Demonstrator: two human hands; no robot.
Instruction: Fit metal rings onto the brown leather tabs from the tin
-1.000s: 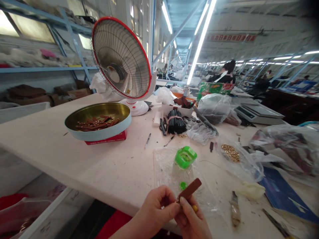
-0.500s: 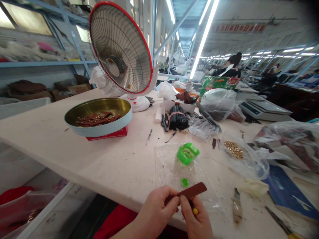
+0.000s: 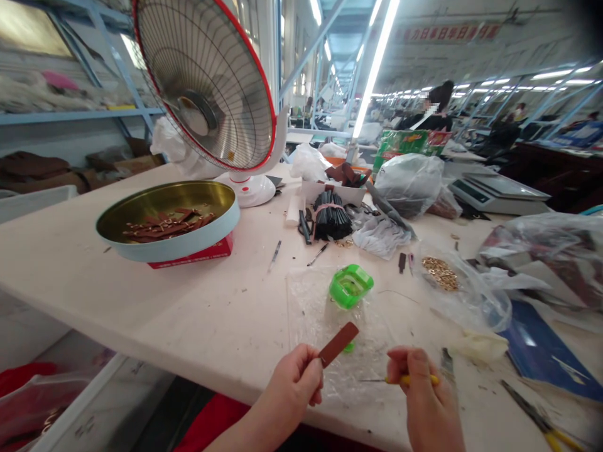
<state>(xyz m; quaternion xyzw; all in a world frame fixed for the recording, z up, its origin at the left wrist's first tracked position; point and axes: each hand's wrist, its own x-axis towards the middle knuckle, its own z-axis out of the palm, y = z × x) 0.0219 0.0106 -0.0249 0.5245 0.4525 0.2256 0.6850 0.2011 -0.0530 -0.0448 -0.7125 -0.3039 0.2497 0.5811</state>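
Holds the brown strip [image 3: 340, 343] in the left hand [image 3: 298, 378], with thumb and fingers clamped on its lower end. Slants upward and to the right from this grip, partly covering a small green piece [image 3: 349, 347] behind. Grips in the right hand [image 3: 428, 390] a thin tool [image 3: 406, 380] with yellow handle, with thumb and fingers together on it. Directs its slim metal tip to the left, toward the left hand, but apart from the strip. Has beyond the hands a green container [image 3: 351, 286] on a clear plastic sheet [image 3: 304, 314]. Has farther right a clear bag [image 3: 466, 307] with small golden metal pieces [image 3: 440, 273], and at far left a round tin [image 3: 207, 237], set upon a red box [image 3: 219, 249], with more brown strips [image 3: 164, 227] inside.
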